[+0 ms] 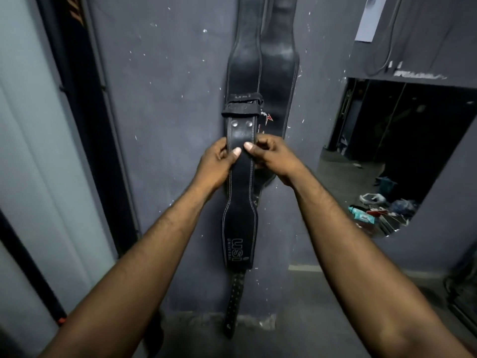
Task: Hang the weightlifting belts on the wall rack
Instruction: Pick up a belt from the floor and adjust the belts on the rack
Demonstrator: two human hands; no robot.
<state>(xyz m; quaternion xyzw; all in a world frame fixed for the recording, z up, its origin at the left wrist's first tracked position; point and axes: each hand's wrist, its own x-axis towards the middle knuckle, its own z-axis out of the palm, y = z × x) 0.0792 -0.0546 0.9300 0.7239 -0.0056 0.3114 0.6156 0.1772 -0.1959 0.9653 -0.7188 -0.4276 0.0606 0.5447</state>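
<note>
Head view: black belt marked USI, upright against the grey wall, pinched at its narrow part by the left hand and right hand — thumbs on its face, fingers curled behind. Above the hands, 2 wide black bands hang side by side. Right of the right hand — a mirror.

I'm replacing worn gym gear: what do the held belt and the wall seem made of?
The held belt looks like matte black leather: pale edge stitching, two shiny rivets, probably metal. The wall seems painted plaster, dark grey, chipped in white flecks.
</note>
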